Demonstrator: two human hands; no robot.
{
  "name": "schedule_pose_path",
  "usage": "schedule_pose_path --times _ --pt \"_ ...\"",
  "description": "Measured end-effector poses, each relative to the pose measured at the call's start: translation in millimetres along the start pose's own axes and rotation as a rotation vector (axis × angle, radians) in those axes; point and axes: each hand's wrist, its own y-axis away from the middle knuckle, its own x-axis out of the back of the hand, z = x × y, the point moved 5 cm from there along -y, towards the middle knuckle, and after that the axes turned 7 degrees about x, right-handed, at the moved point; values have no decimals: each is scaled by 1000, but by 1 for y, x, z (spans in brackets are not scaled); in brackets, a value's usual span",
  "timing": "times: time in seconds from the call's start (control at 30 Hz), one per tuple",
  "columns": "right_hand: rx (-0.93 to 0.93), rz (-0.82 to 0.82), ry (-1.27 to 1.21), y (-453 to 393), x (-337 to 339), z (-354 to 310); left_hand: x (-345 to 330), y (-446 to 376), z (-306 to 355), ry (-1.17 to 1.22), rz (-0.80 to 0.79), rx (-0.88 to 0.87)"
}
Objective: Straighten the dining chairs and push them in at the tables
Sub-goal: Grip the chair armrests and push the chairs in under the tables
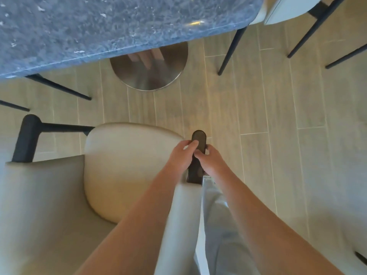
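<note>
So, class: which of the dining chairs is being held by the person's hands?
The cream cushioned chair nearest the camera; both hands grip its black right armrest.

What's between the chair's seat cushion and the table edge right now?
Bare floor and the table's round metal base, seen in the head view. Seat cushion sits short of the table.

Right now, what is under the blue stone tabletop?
Under the tabletop a round brushed-metal base rests on the wood-look floor, with dark chair legs beside it. The slab covers the pedestal column and the base's far side.
</note>
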Motion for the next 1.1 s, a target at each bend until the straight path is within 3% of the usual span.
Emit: schedule_pose_path --times 0.23,0.7,1.0,1.1 --pt "83 41 140 -20 2 -4 9 -20 8 72 115 -13" --pt "312 13 189 -76 -23 -113 77 -63 70 289 239 -54" --pt "354 19 214 -89 -22 -132 85 -78 84 273 228 -83" --pt "350 -25 202 -86 -26 -135 80 -71 88 306 131 -28"
